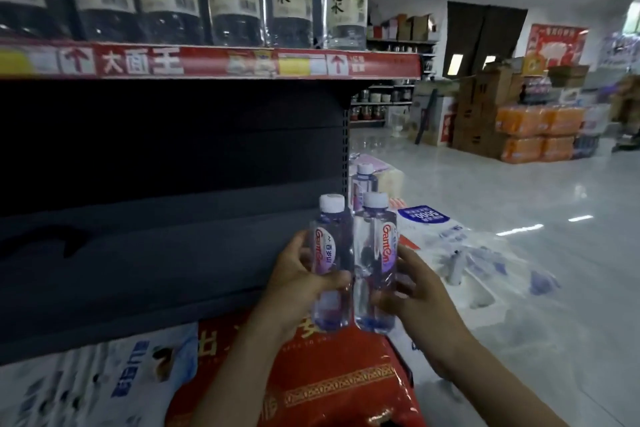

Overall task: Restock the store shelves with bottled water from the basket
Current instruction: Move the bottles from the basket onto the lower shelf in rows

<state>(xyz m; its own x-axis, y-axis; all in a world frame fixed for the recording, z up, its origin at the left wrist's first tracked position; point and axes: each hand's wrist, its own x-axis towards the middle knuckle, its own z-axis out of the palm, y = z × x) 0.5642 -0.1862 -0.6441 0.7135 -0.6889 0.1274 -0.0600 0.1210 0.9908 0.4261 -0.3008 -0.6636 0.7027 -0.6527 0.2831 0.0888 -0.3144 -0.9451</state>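
Observation:
I hold two small clear water bottles with white caps and purple-red labels, upright and side by side, in front of the dark middle shelf (156,253). My left hand (298,274) grips the left bottle (329,253). My right hand (412,284) grips the right bottle (374,253). The two bottles touch each other. A third bottle of the same kind (363,180) stands behind them, at the shelf's right end. No basket is in view.
The upper shelf (207,62) with its red price strip carries a row of large labelled bottles. Red and white packages (329,385) lie below the shelf edge. Plastic-wrapped packs (467,253) lie on the floor to the right. Stacked cartons (502,121) stand far back.

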